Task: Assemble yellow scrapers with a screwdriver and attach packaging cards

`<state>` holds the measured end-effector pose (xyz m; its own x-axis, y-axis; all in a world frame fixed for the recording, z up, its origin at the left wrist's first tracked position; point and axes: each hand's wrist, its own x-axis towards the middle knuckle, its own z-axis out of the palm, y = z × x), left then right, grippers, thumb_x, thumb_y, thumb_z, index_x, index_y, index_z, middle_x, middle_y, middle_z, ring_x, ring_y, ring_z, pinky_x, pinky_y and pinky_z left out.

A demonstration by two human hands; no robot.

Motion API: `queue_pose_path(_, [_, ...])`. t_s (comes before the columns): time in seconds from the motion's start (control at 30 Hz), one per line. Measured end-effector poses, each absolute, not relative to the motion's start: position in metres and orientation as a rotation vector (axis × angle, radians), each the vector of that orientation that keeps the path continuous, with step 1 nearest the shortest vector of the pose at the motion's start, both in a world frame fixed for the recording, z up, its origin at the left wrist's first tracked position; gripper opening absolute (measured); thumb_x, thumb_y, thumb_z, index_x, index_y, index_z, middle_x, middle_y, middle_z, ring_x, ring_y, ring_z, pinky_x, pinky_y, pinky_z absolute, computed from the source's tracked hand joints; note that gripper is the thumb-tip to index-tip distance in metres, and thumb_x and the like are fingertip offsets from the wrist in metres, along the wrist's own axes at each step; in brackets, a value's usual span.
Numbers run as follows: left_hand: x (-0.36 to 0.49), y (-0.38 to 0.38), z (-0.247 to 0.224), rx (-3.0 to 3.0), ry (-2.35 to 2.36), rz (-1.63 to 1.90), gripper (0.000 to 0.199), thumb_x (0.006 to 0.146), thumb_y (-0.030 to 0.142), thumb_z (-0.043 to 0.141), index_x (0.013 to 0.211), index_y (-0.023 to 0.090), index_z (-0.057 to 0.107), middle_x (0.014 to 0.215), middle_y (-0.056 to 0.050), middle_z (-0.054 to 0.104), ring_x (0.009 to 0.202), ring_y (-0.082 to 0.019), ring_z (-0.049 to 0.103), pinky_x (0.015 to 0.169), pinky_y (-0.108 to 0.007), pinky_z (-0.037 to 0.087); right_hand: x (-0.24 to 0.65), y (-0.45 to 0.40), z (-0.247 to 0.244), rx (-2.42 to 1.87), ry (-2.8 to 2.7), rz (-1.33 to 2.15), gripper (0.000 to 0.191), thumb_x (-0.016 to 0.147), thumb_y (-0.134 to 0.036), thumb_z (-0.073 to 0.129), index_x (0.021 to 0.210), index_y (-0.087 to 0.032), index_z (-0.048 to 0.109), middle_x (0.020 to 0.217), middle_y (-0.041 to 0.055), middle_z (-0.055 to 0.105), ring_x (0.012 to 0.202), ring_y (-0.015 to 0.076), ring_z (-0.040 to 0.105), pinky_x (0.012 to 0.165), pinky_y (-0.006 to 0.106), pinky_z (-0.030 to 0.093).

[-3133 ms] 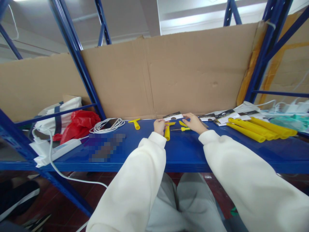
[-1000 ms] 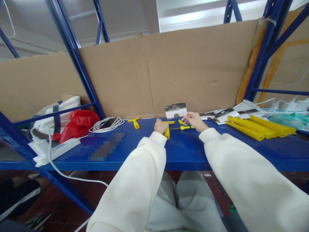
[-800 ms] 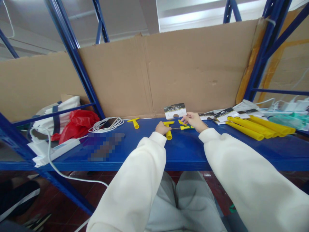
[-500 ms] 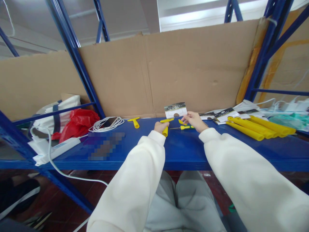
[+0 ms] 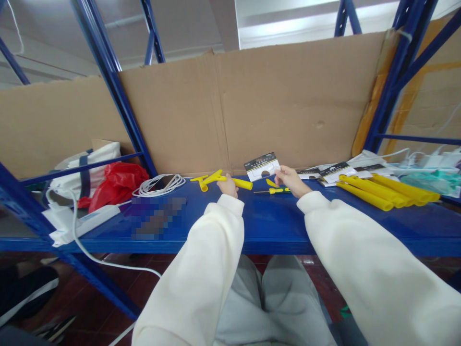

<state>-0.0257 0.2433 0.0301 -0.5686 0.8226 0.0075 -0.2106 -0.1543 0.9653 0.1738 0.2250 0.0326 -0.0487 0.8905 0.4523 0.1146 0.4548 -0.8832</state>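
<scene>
Yellow T-handle [image 5: 243, 183], one, pinched in left grip [image 5: 228, 185]; right grip [image 5: 283, 175] pinches one card [image 5: 262, 166].

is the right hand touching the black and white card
Touching. The head view shows the right hand pinching the black and white card at its lower right corner, fingertips against the edge.

We list: tan cardboard panels [image 5: 273, 105]; blue metal uprights [image 5: 108, 81]; blue counter [image 5: 273, 230]; dark red tiled floor [image 5: 90, 307]; bright ceiling light [image 5: 288, 24].
</scene>
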Motion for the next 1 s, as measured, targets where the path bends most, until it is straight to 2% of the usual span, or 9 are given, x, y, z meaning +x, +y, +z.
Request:
queue_pose_path(0.1, [-0.028,0.242,0.033,0.577,1.414,1.853,0.028,0.099,0.029,0.050,0.124,0.017,0.044,0.105,-0.011,0.065,0.072,-0.013,0.067,0.043,-0.016,0.039,0.174,0.225,0.033,-0.927,-1.481,0.800,0.030,0.090,-0.036,0.063,0.067,-0.021,0.049,0.043,-0.0068,0.051,0.039,0.0076,0.046,0.046,0.019,0.040])
queue_pose_path(0.17, [-0.028,0.241,0.036,0.549,1.419,1.873,0.027,0.101,0.029,0.044,0.125,0.018,0.043,0.104,-0.011,0.065,0.068,-0.012,0.065,0.044,-0.017,0.040,0.175,0.225,0.034,-0.931,-1.477,0.800,0.029,0.090,-0.033,0.062,0.067,-0.021,0.049,0.043,-0.0072,0.050,0.039,0.0070,0.045,0.046,0.019,0.038])
queue_pose_path(0.33, [-0.024,0.233,0.042,0.493,1.242,1.839,0.021,0.103,0.025,0.037,0.114,0.016,0.052,0.070,0.001,0.059,0.043,-0.007,0.051,0.045,-0.018,0.039,0.174,0.225,0.032,-0.900,-1.491,0.854,0.033,0.083,-0.042,0.071,0.068,-0.021,0.051,0.047,-0.0065,0.052,0.042,0.0071,0.046,0.047,0.020,0.040])
queue_pose_path(0.43, [-0.019,0.231,0.044,0.493,1.112,1.767,0.018,0.102,0.021,0.040,0.105,0.015,0.056,0.059,0.005,0.051,0.038,-0.006,0.045,0.041,-0.016,0.036,0.173,0.225,0.028,-0.882,-1.534,0.938,0.036,0.073,-0.046,0.078,0.066,-0.019,0.056,0.055,-0.0038,0.058,0.047,0.0072,0.050,0.051,0.021,0.044])
queue_pose_path(0.63, [-0.019,0.236,0.041,0.522,1.034,1.648,0.012,0.097,0.018,0.050,0.103,0.017,0.060,0.060,0.005,0.056,0.043,-0.009,0.054,0.048,-0.020,0.047,0.174,0.226,0.025,-0.925,-1.602,0.983,0.037,0.065,-0.050,0.083,0.065,-0.017,0.066,0.063,0.0013,0.066,0.053,0.0084,0.055,0.055,0.021,0.047])
queue_pose_path(0.8, [-0.021,0.244,0.034,0.563,0.996,1.589,0.014,0.096,0.018,0.050,0.099,0.015,0.063,0.056,0.004,0.058,0.042,-0.009,0.055,0.050,-0.020,0.047,0.176,0.226,0.026,-0.877,-1.569,0.994,0.043,0.061,-0.056,0.084,0.064,-0.017,0.067,0.065,0.0026,0.069,0.056,0.0087,0.058,0.058,0.021,0.048])
queue_pose_path(0.9, [-0.019,0.247,0.029,0.661,0.914,1.528,0.016,0.093,0.022,0.054,0.094,0.013,0.067,0.061,-0.001,0.066,0.053,-0.014,0.064,0.061,-0.025,0.053,0.174,0.225,0.026,-0.885,-1.586,0.990,0.043,0.061,-0.057,0.083,0.064,-0.016,0.068,0.066,0.0030,0.070,0.058,0.0096,0.059,0.059,0.022,0.048])
queue_pose_path(1.0, [-0.015,0.249,0.024,0.826,0.759,1.431,0.015,0.087,0.026,0.064,0.090,0.012,0.070,0.077,-0.007,0.075,0.071,-0.019,0.071,0.075,-0.029,0.056,0.172,0.225,0.024,-0.925,-1.586,0.985,0.039,0.064,-0.053,0.082,0.068,-0.016,0.071,0.069,0.0033,0.072,0.061,0.0115,0.062,0.061,0.023,0.049])
